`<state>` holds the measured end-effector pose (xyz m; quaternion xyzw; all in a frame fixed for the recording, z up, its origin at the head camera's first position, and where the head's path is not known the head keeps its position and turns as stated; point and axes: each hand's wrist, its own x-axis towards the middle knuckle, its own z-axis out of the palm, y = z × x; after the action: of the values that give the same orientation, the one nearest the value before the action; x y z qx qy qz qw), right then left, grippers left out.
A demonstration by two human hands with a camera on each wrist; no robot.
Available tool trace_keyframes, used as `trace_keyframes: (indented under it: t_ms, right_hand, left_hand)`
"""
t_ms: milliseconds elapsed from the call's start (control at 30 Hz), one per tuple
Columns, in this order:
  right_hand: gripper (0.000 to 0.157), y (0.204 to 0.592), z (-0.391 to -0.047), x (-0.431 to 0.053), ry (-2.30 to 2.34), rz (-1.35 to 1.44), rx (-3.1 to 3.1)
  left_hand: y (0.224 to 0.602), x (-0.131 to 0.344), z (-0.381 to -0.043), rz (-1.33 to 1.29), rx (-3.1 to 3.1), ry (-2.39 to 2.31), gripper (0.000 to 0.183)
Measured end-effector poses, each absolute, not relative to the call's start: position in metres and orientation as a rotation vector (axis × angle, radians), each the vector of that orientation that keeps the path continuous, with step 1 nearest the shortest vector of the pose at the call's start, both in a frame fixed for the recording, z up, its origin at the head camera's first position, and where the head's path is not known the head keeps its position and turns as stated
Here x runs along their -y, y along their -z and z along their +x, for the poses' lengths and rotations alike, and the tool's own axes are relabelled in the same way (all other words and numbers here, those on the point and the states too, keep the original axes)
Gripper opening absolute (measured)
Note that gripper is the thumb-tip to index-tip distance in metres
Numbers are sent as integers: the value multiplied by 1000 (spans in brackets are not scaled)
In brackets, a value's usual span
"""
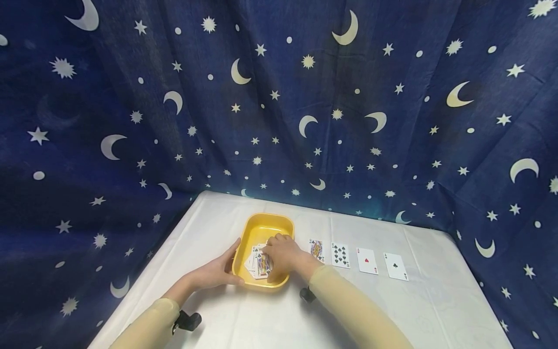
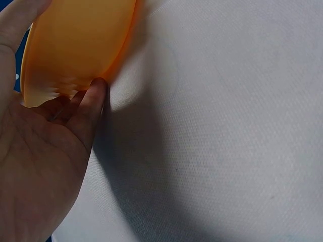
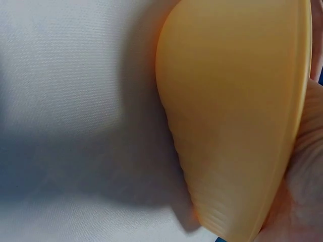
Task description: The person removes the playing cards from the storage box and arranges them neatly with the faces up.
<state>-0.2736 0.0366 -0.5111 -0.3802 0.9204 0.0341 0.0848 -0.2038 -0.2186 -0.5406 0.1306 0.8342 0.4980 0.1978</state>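
Note:
A yellow plastic tub [image 1: 248,228] stands on the white-covered table in the head view. Several playing cards [image 1: 261,264] lie loosely piled inside its near end, a face card on top. My left hand [image 1: 215,271] holds the tub's near left corner, thumb at the front and fingers along the left wall. In the left wrist view, those fingers [image 2: 91,103] lie against the tub's outer wall. My right hand [image 1: 283,254] reaches over the right rim into the tub, its bent fingers at the pile. I cannot tell whether it pinches a card.
Right of the tub, a face card [image 1: 317,250], a spade card [image 1: 340,255], an ace of hearts [image 1: 367,261] and an ace of clubs [image 1: 395,266] lie face up in a row. A dark blue curtain [image 1: 287,121] with moons and stars hangs behind the table.

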Motion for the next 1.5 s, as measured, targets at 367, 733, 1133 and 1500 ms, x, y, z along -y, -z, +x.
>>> trace_keyframes:
  t_ms: [367, 733, 1133, 1500]
  right_hand:
    - [89, 511, -276, -40, 29, -1135, -2734]
    - [95, 482, -281, -60, 236, -1082, -2752]
    - [96, 460, -290, -130, 373, -865, -2871]
    - [96, 457, -291, -193, 420, -805, -2943]
  left_hand:
    - [540, 218, -203, 381, -2341, -1382, 122]
    - [540, 218, -203, 376, -2337, -1390, 122]
    - [538, 215, -203, 341, -2359, -1375, 125]
    - [538, 216, -202, 365, -2340, -1390, 124]
